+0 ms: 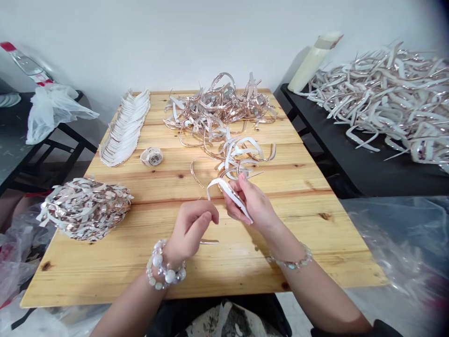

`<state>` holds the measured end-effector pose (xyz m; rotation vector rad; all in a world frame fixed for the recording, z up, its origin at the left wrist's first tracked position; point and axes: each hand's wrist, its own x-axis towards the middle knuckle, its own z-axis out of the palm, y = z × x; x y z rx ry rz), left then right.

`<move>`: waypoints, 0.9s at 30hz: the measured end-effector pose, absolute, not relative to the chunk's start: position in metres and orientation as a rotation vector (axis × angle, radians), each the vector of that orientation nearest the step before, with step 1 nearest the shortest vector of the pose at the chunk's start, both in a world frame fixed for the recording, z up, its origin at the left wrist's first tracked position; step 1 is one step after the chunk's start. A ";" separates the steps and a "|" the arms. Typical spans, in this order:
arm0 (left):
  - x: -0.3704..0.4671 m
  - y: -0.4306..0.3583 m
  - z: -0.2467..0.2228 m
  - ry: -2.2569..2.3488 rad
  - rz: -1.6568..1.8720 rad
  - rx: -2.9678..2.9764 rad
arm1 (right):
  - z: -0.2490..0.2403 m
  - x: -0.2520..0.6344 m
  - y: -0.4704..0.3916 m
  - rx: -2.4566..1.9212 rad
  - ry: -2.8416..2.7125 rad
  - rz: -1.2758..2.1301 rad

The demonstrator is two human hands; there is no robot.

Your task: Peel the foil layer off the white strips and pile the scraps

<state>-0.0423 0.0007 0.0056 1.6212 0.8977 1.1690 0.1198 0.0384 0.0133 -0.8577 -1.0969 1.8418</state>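
My right hand (250,203) is closed on a white strip (229,191) with a shiny rose-gold edge; one end curls up to the left. Just left of it, my left hand (196,227) is closed, its thumb pressed toward the curled fingers. What those fingers hold, if anything, is hidden. A thin strip (209,242) lies on the wooden table (280,276) beside my left hand. Beyond the hands, loose curled strips (242,152) lead back to a tangled heap of rose-gold and white strips (220,105).
At left are a row of stacked white strips (126,128), a small roll (152,156) and a bundle of cut strips (87,208). A black table (368,180) at right bears a large strip pile (389,98) and a cream bottle (315,61). A plastic bag (52,110) lies far left.
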 end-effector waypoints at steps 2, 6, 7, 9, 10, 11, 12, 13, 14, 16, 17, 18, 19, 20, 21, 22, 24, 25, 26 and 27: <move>-0.045 0.002 0.006 1.008 1.262 1.595 | 0.013 0.121 0.038 -0.875 -1.110 1.844; -0.047 0.009 0.010 1.288 1.191 1.793 | 0.016 0.126 0.039 -0.760 -1.050 2.038; -0.046 0.011 0.011 1.361 1.112 1.854 | 0.017 0.128 0.039 -0.710 -1.036 2.115; -0.045 0.015 0.011 1.476 0.970 1.903 | 0.019 0.131 0.041 -0.623 -1.018 2.236; -0.043 0.016 0.010 1.503 0.928 1.871 | 0.020 0.132 0.041 -0.591 -1.011 2.261; -0.042 0.017 0.010 1.501 0.902 1.798 | 0.020 0.133 0.042 -0.572 -1.005 2.261; -0.041 0.017 0.011 1.476 0.886 1.693 | 0.020 0.133 0.042 -0.560 -1.001 2.241; -0.039 0.017 0.011 1.435 0.863 1.567 | 0.020 0.132 0.043 -0.552 -1.002 2.207; -0.038 0.017 0.013 1.386 0.831 1.439 | 0.019 0.131 0.043 -0.555 -1.014 2.160; -0.035 0.016 0.017 1.289 0.737 1.226 | 0.017 0.128 0.043 -0.607 -1.087 2.039; -0.034 0.015 0.020 1.251 0.691 1.151 | 0.016 0.127 0.042 -0.653 -1.140 1.969; -0.033 0.015 0.022 1.218 0.653 1.090 | 0.014 0.125 0.042 -0.708 -1.198 1.897; -0.032 0.014 0.024 1.185 0.623 1.044 | 0.014 0.123 0.042 -0.769 -1.254 1.830; -0.030 0.014 0.026 1.156 0.601 1.011 | 0.013 0.122 0.041 -0.827 -1.301 1.775; -0.029 0.014 0.026 1.132 0.583 0.990 | 0.013 0.121 0.041 -0.875 -1.340 1.734; -0.029 0.014 0.026 1.110 0.566 0.978 | 0.013 0.121 0.041 -0.914 -1.370 1.706; -0.028 0.014 0.023 1.079 0.542 0.973 | 0.013 0.120 0.040 -0.959 -1.416 1.678; -0.027 0.015 0.021 1.072 0.533 0.978 | 0.013 0.120 0.040 -0.964 -1.436 1.670; -0.027 0.015 0.019 1.074 0.525 0.993 | 0.013 0.120 0.040 -0.963 -1.454 1.656; -0.027 0.014 0.016 1.088 0.516 1.019 | 0.012 0.119 0.040 -0.960 -1.469 1.635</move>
